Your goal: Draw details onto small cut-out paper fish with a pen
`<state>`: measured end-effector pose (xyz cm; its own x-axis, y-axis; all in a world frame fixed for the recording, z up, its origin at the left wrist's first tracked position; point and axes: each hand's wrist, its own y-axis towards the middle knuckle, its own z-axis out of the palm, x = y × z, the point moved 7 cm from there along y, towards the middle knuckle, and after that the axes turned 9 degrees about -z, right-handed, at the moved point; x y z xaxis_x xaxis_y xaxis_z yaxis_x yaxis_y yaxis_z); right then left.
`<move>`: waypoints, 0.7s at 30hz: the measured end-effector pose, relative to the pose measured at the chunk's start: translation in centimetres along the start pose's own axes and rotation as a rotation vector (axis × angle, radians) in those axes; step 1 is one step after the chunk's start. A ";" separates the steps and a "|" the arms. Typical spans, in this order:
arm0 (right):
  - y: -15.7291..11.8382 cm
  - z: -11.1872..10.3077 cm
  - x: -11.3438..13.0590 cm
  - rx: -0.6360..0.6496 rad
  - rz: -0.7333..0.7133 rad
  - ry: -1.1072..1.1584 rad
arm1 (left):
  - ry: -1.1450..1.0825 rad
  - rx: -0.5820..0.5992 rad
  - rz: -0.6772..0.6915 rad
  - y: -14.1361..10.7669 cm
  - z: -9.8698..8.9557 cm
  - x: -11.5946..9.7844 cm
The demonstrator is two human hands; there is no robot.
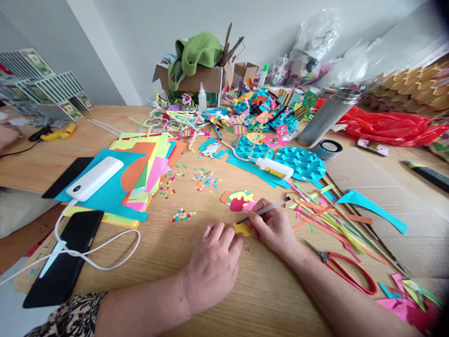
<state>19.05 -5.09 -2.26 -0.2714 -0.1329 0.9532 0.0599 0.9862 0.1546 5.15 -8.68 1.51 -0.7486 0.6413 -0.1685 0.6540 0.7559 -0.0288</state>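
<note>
A seated person works over a wooden table (168, 262). The right hand (275, 230) has its fingers clamped on a slim pen (269, 207), its tip lowered to the near edge of the stack of cut paper shapes (242, 196). The left hand (213, 264) lies palm down, fingers loosely together, the fingertips at the left edge of a small yellow paper piece (242, 229). This piece lies flat between the two hands, just below the stack; whether the left thumb pinches it or merely presses it cannot be told, since the hand hides that edge.

Probable faults: light pressure from the left fingertips could let the paper turn under the pen, spoiling a line. A forward slide of either hand could push the stack askew. A sweep of the left forearm could scatter the paper dots (183, 215). The red-handled scissors (347, 272), lying open beside the right forearm, could catch the skin if that arm swung outward. The glue bottle (275, 168), on its side, might leak onto the blue strips (250, 169).
</note>
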 end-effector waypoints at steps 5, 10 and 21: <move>0.0 0.0 -0.3 0.004 0.016 0.026 | -0.005 -0.004 0.007 0.0 0.1 0.0; 0.0 0.0 -0.2 0.001 -0.001 0.012 | -0.016 0.002 0.008 0.0 0.2 0.0; 0.0 0.0 -0.3 0.009 0.007 0.012 | -0.015 0.007 0.009 0.0 0.1 0.0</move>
<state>19.12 -5.03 -2.53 -0.2595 -0.1274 0.9573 0.0528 0.9879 0.1458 5.17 -8.72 1.39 -0.7409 0.6459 -0.1838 0.6615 0.7492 -0.0338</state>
